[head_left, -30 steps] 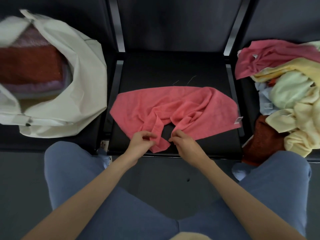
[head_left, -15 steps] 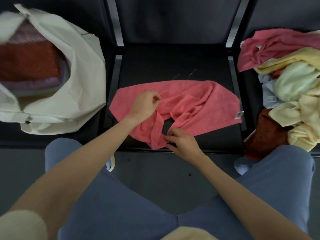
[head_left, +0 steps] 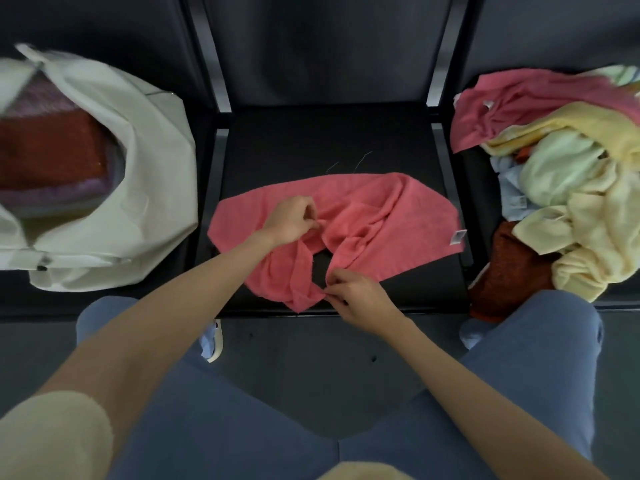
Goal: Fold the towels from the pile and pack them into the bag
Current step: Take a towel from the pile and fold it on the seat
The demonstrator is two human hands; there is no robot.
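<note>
At frame centre: the pink towel [head_left: 367, 216] lies crumpled on the black seat [head_left: 311, 140], its long axis running left to right.
Left hand [head_left: 289, 221]: fingers curled, pinching a fold near the towel's middle.
Right hand [head_left: 360, 299]: fingertips pinching the bunched lower corner at the seat's front edge.
Key relation: the unspread cloth lies above and right of the right hand, which is nearer.
Bag [head_left: 152, 161]: upper left, open.
Pile [head_left: 568, 168]: right edge.

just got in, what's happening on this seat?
A person is straightening a crumpled pink towel on the middle seat. The left hand pinches a fold near its centre; the right hand pinches the near edge. It is not yet folded. A white bag at left already holds folded towels; the unfolded pile waits at right.
</note>
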